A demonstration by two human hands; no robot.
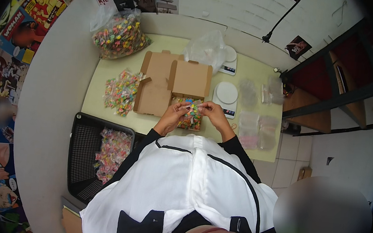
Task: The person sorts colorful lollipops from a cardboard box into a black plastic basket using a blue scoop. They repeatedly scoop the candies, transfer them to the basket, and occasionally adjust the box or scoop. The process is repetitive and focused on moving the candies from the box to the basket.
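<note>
My left hand (pixel 172 114) and my right hand (pixel 214 113) pinch a small clear plastic bag (pixel 194 108) from its two sides. Colourful small pieces, perhaps candy or cereal, show through the bag. Directly beneath is an open cardboard box (pixel 189 81) with its lid raised, holding many loose pieces of the same kind (pixel 189 124). Something blue lies among them, partly hidden by the bag. Left of this box, a larger flat cardboard box (pixel 153 97) stands unfolded and open. A kitchen scale (pixel 226 93) with a round white platform sits beside my right hand.
Filled small bags (pixel 122 92) are heaped at the table's left. A black plastic crate (pixel 85 154) holds more wrapped packets (pixel 113 153). A big bag of colourful pieces (pixel 120 35), a crumpled clear bag (pixel 207 48) and a second scale (pixel 229 58) stand behind. Flat empty bags (pixel 248 128) lie right.
</note>
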